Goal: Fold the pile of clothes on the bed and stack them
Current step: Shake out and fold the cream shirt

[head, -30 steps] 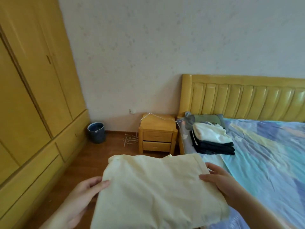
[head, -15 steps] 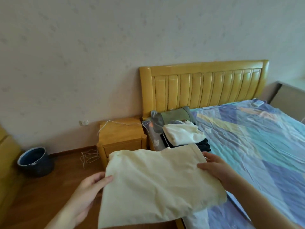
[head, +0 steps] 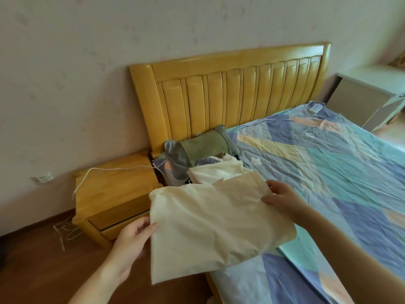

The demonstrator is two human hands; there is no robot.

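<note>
Now gripping the folded cloth (head: 217,224) at lower centre of the frame: left hand (head: 131,242) pinching its left edge, right hand (head: 282,198) pinching its right edge, lying over the bed (head: 328,172) edge, stack (head: 214,172) just behind.

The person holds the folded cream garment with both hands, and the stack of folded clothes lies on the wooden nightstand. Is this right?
Not quite. In the head view both hands, left hand and right hand, hold the folded cream garment, but the stack of folded clothes lies on the bed, not the nightstand.
</note>
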